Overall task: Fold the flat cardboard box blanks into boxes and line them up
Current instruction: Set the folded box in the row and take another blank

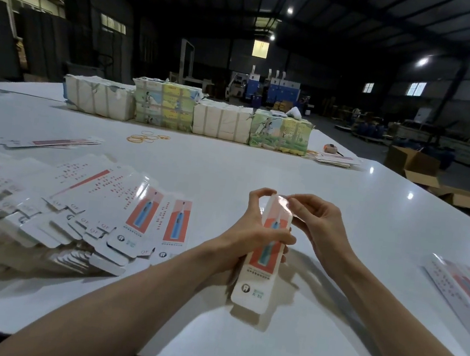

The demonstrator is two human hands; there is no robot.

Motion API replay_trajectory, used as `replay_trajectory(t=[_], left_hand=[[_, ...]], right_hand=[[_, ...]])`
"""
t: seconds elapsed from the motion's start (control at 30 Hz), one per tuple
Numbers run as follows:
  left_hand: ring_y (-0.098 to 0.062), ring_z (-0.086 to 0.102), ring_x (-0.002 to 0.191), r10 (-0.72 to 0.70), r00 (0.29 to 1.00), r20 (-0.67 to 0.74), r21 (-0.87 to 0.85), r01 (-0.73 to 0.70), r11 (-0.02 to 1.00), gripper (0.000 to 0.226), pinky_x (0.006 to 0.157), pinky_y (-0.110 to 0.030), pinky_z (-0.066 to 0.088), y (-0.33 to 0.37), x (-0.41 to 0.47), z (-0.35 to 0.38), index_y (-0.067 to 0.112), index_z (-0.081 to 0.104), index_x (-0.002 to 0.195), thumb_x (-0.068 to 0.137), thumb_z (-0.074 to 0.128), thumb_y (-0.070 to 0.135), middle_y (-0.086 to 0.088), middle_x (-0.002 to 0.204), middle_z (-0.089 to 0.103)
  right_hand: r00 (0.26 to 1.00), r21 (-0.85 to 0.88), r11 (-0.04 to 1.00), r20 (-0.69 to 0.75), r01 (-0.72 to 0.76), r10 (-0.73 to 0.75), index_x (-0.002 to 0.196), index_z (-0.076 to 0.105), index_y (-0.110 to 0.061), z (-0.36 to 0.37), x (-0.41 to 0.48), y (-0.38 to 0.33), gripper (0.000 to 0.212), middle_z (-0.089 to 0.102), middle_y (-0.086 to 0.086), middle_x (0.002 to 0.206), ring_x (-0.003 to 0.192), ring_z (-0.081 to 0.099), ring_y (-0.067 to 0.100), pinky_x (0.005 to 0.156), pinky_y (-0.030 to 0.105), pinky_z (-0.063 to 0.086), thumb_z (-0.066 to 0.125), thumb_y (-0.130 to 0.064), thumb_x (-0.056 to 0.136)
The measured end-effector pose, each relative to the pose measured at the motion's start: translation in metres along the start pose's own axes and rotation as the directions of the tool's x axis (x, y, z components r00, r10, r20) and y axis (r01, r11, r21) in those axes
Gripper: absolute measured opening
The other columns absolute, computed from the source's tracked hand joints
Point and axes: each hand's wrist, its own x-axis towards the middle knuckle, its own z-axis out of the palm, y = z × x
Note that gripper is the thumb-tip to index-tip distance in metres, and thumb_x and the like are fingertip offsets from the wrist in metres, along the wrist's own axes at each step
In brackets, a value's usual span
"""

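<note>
So, early days | one box (257,282) mid-fold above the table (259,169) | left hand (253,231) gripping its middle, right hand (319,233) pinching the top flap | flat blanks (74,210) fanned out left, unfolded | right-edge stack (464,285): can't tell if folded

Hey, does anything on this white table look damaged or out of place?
The white paper-wrapped bundle at the far left of the back row has torn wrapping along its top edge. Yellow rubber bands lie scattered loose in front of the row.

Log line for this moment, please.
step: closing box top | left hand: grips box | right hand: pinches top flap | blanks: fanned left
</note>
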Motion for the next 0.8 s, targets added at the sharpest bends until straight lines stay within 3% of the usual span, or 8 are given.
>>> replay_trajectory(t=[0.1,0.2,0.3,0.37,0.47,0.57,0.67,0.8], left_hand=[[-0.031,0.073,0.087,-0.047,0.998,-0.046,-0.177,0.039,0.983,0.073,0.088,-0.048,0.064,0.004,0.001,0.001,0.043,0.027,0.14,0.083,0.073,0.048,-0.02,0.113,0.065],[-0.031,0.072,0.093,-0.046,0.994,-0.101,-0.388,0.003,0.921,0.05,0.087,-0.046,0.062,0.009,-0.001,0.003,0.037,0.031,0.142,0.102,0.059,0.051,-0.017,0.112,0.065],[-0.04,0.069,0.117,-0.072,0.99,-0.124,-0.577,-0.012,0.817,0.052,0.1,-0.059,0.056,0.014,-0.002,0.002,0.029,0.029,0.151,0.107,0.049,0.049,-0.021,0.136,0.059],[-0.044,0.062,0.128,-0.12,0.989,-0.09,-0.617,0.039,0.786,0.065,0.104,-0.062,0.053,0.014,-0.003,-0.002,0.024,0.032,0.156,0.104,0.049,0.058,-0.023,0.145,0.054],[-0.037,0.064,0.126,-0.14,0.99,-0.001,-0.584,0.113,0.804,0.075,0.088,-0.047,0.063,0.018,-0.006,-0.006,0.021,0.039,0.157,0.1,0.044,0.068,-0.018,0.143,0.06],[-0.034,0.07,0.117,-0.141,0.99,0.007,-0.558,0.121,0.821,0.061,0.086,-0.044,0.063,0.02,-0.004,-0.004,0.028,0.047,0.147,0.1,0.045,0.067,-0.01,0.129,0.069],[-0.031,0.074,0.111,-0.132,0.99,-0.047,-0.433,0.099,0.896,0.052,0.093,-0.045,0.063,0.01,-0.001,-0.004,0.03,0.052,0.141,0.101,0.051,0.062,-0.009,0.12,0.076],[-0.025,0.073,0.112,-0.042,0.999,0.008,-0.288,0.042,0.957,0.041,0.091,-0.038,0.062,0.002,-0.003,-0.006,0.021,0.075,0.123,0.101,0.06,0.053,-0.011,0.115,0.077]], right_hand=[[0.993,-0.289,0.953,-0.04,0.093,-0.109,0.122,0.069,-0.012,0.003,0.0,0.003,0.023,0.075,0.0,0.116,0.105,0.073,0.017,0.092,0.029,0.061,0.066,-0.022,0.101],[0.965,-0.647,0.729,0.045,0.224,-0.257,0.129,0.063,-0.018,0.011,-0.003,-0.001,0.041,0.066,0.0,0.116,0.099,0.067,0.012,0.086,0.03,0.058,0.061,-0.045,0.099],[0.973,-0.775,0.59,0.195,0.228,-0.121,0.133,0.063,-0.025,0.026,-0.008,-0.016,0.071,0.069,-0.001,0.114,0.094,0.065,0.011,0.083,0.036,0.059,0.044,-0.079,0.09],[0.963,-0.826,0.515,0.271,0.229,0.006,0.138,0.055,-0.029,0.033,-0.011,-0.018,0.078,0.066,-0.004,0.116,0.096,0.062,0.012,0.084,0.038,0.058,0.043,-0.087,0.087],[0.95,-0.844,0.485,0.302,0.228,0.079,0.144,0.042,-0.028,0.031,-0.013,-0.02,0.061,0.06,-0.002,0.129,0.108,0.06,0.018,0.093,0.037,0.055,0.057,-0.064,0.097],[0.966,-0.881,0.433,0.246,0.19,0.075,0.143,0.041,-0.025,0.011,-0.018,-0.03,0.047,0.057,0.002,0.14,0.112,0.062,0.022,0.098,0.042,0.057,0.06,-0.042,0.104],[0.985,-0.931,0.365,0.069,0.007,0.156,0.146,0.041,-0.022,-0.024,-0.03,-0.042,0.053,0.056,0.004,0.14,0.11,0.062,0.023,0.096,0.04,0.058,0.065,-0.037,0.101],[0.953,-0.947,0.194,-0.214,-0.256,0.214,0.142,0.046,-0.015,-0.087,-0.055,-0.046,0.051,0.057,0.01,0.136,0.116,0.059,0.028,0.1,0.041,0.051,0.065,-0.036,0.099]])
